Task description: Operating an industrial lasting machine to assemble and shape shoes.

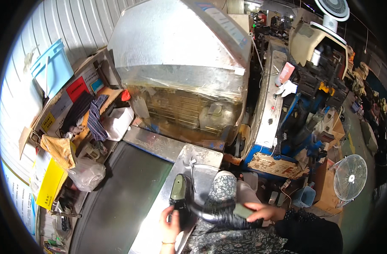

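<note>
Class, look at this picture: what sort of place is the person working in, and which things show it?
Most likely a factory floor, perhaps shoemaking. A large foil-wrapped machine hood stands over a dark conveyor belt, more blue-framed machinery crowds the right, and the left hand holds a dark olive shoe on a steel bench.

Bright overhead workshop light, heavy fisheye bend

Glare washes the white wall (20, 97) at left and sheens the plastic-wrapped machine hood (181, 46) — the far right falls into shadow, straight edges curve toward the black rim, and fine detail stays soft throughout.
</note>
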{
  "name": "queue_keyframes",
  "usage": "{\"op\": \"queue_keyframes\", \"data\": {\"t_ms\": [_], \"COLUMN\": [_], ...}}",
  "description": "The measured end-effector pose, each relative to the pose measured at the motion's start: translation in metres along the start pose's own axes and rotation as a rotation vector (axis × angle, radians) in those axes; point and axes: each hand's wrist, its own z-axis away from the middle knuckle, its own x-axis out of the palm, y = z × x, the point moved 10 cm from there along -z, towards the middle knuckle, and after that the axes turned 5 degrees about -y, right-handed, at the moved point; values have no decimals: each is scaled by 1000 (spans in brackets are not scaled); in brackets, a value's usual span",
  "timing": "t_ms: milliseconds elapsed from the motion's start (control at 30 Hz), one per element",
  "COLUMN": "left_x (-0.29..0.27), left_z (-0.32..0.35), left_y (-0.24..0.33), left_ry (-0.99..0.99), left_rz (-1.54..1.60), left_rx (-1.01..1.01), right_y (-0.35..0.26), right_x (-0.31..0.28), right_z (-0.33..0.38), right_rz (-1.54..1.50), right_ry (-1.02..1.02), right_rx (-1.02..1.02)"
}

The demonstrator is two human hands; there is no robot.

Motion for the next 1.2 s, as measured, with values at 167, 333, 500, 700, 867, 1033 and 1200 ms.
{"op": "queue_keyframes", "data": {"t_ms": [167, 333, 500, 700, 867, 1033, 1200], "left_x": [-10, 49, 42, 72, 162, 173, 154], "left_z": [-8, -35, -59, -60, -43, 4, 38], "left_y": [14, 29, -17, -30, 105, 176, 58], "left_ry": [10, -169, -146, -64, -464, -814, -780], "left_rz": [-260, -490, -418, 688, 916, 45, -103], "left_rx": [16, 83, -98, -371, -256, 451, 145], "right_y": [-157, -238, -188, -85, -129, -177, -228], "right_x": [-63, -156, -12, 39, 7, -91, -172], "right_z": [-112, -277, -297, -144, -30, 162, 333], "right_rz": [52, 342, 705, 388, -322, 209, 968], "right_ry": [206, 564, 406, 390, 452, 919, 1662], "right_rx": [-374, -496, -546, -516, -629, -849, -582]}}
